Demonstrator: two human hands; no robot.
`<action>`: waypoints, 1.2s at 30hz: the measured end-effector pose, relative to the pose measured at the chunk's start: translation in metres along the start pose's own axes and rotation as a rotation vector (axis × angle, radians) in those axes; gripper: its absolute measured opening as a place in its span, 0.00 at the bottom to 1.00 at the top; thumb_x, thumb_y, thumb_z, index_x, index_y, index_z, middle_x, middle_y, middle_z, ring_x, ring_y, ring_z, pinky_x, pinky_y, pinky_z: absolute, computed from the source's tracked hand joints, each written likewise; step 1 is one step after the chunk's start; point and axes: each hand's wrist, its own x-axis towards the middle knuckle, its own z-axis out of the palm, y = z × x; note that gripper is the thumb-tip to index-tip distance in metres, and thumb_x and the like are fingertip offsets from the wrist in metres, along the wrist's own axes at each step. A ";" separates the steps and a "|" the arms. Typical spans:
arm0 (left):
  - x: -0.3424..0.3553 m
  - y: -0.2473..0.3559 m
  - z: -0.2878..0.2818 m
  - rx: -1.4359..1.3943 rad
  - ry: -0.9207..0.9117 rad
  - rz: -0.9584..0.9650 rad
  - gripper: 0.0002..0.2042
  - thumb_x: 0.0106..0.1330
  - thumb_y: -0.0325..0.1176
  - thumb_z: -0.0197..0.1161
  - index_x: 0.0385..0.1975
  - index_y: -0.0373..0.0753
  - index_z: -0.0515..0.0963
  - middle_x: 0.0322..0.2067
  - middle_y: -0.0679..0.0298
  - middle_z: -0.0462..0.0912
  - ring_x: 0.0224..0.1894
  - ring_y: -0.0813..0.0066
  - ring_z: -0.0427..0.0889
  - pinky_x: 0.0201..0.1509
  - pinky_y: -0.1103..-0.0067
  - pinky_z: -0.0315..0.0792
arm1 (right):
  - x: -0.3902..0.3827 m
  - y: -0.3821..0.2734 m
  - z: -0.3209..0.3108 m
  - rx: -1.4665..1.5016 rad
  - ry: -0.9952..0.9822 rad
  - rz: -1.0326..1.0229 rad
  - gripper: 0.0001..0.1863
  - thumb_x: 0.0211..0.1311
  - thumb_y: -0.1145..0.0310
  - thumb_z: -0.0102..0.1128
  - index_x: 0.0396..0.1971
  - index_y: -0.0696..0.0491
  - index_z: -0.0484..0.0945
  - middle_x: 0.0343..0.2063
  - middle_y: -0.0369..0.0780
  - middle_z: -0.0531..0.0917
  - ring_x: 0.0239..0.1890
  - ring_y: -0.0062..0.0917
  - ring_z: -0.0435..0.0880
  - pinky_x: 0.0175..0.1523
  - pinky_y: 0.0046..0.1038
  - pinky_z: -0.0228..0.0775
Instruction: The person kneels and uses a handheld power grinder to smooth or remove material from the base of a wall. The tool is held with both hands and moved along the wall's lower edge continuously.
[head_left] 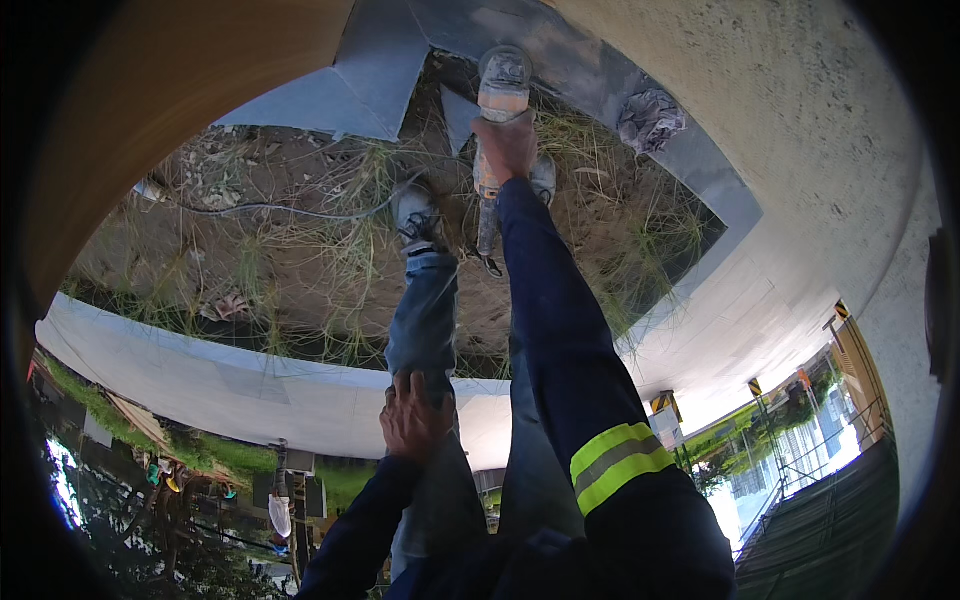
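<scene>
Gripping an angle grinder (497, 130) over grassy dirt (300, 270).
Right hand (507, 145) fingers closed around the grinder body; left hand (412, 420) resting, fingers curled, on the left knee (425, 350).

Grinder (497, 120) top centre, in right hand (507, 145); crumpled cloth (650, 120) to its right on slab (700, 170); left hand (412, 420) on knee, lower centre.

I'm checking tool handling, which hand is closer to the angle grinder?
Right. The right hand grips the angle grinder down by the ground, while the left hand rests on the person's own thigh, well away from it.
</scene>
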 end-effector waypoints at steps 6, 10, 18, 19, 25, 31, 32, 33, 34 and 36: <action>0.003 0.000 -0.006 0.009 -0.059 0.027 0.28 0.62 0.45 0.71 0.56 0.33 0.73 0.55 0.42 0.76 0.50 0.36 0.81 0.49 0.47 0.78 | 0.006 -0.009 0.004 0.058 0.051 0.054 0.38 0.41 0.55 0.80 0.51 0.61 0.78 0.44 0.51 0.90 0.47 0.45 0.91 0.53 0.44 0.81; 0.003 0.000 -0.007 0.010 -0.061 0.019 0.27 0.63 0.45 0.71 0.55 0.33 0.74 0.55 0.42 0.76 0.50 0.36 0.82 0.49 0.47 0.78 | 0.007 0.020 -0.025 0.061 0.093 0.092 0.41 0.40 0.52 0.78 0.52 0.63 0.73 0.44 0.55 0.89 0.50 0.53 0.89 0.57 0.49 0.79; 0.003 0.004 -0.007 0.027 -0.087 -0.012 0.26 0.63 0.45 0.71 0.55 0.34 0.74 0.54 0.43 0.76 0.50 0.37 0.81 0.49 0.47 0.78 | 0.012 0.036 -0.045 0.070 0.130 0.114 0.42 0.40 0.52 0.79 0.53 0.61 0.74 0.44 0.54 0.89 0.50 0.52 0.89 0.56 0.48 0.79; 0.002 0.003 -0.006 0.028 -0.085 -0.006 0.26 0.63 0.45 0.71 0.55 0.34 0.74 0.54 0.43 0.76 0.50 0.37 0.81 0.50 0.47 0.78 | 0.010 0.029 -0.043 0.053 0.122 0.102 0.42 0.40 0.52 0.78 0.54 0.61 0.74 0.44 0.55 0.89 0.49 0.53 0.89 0.56 0.48 0.79; 0.003 0.007 -0.006 0.075 -0.068 0.006 0.28 0.63 0.45 0.72 0.58 0.35 0.75 0.53 0.43 0.79 0.49 0.37 0.83 0.49 0.50 0.78 | 0.006 0.004 -0.014 0.033 0.029 0.031 0.43 0.40 0.51 0.78 0.54 0.62 0.72 0.44 0.57 0.88 0.49 0.55 0.89 0.56 0.50 0.79; 0.001 0.000 0.001 0.057 -0.049 0.012 0.28 0.63 0.45 0.72 0.58 0.36 0.76 0.54 0.44 0.79 0.50 0.38 0.83 0.50 0.50 0.79 | 0.008 0.034 -0.034 0.043 0.085 0.136 0.40 0.42 0.54 0.80 0.53 0.62 0.76 0.46 0.51 0.89 0.50 0.46 0.90 0.56 0.45 0.80; 0.001 0.002 0.001 0.052 -0.049 0.002 0.28 0.62 0.45 0.72 0.58 0.36 0.76 0.54 0.44 0.79 0.50 0.38 0.83 0.51 0.50 0.79 | 0.010 0.043 -0.040 0.052 0.102 0.145 0.40 0.41 0.54 0.79 0.53 0.62 0.75 0.46 0.52 0.89 0.50 0.48 0.89 0.57 0.45 0.80; 0.001 0.003 0.000 0.046 -0.048 -0.009 0.28 0.62 0.44 0.72 0.58 0.36 0.76 0.54 0.43 0.79 0.51 0.38 0.83 0.51 0.50 0.79 | 0.012 0.052 -0.046 0.061 0.118 0.154 0.40 0.41 0.53 0.78 0.52 0.62 0.75 0.46 0.54 0.89 0.51 0.50 0.89 0.57 0.46 0.79; 0.001 0.005 0.000 0.046 -0.048 -0.007 0.28 0.62 0.44 0.72 0.58 0.36 0.76 0.55 0.44 0.79 0.51 0.38 0.83 0.51 0.50 0.79 | 0.014 0.058 -0.053 0.068 0.139 0.165 0.40 0.41 0.53 0.78 0.52 0.62 0.74 0.46 0.55 0.89 0.52 0.52 0.89 0.58 0.47 0.79; 0.002 0.006 -0.001 0.046 -0.046 -0.003 0.28 0.62 0.44 0.73 0.58 0.36 0.76 0.55 0.44 0.79 0.51 0.38 0.83 0.51 0.50 0.79 | 0.019 0.066 -0.061 0.027 0.155 0.162 0.40 0.41 0.53 0.78 0.52 0.63 0.74 0.45 0.54 0.89 0.50 0.52 0.89 0.58 0.46 0.79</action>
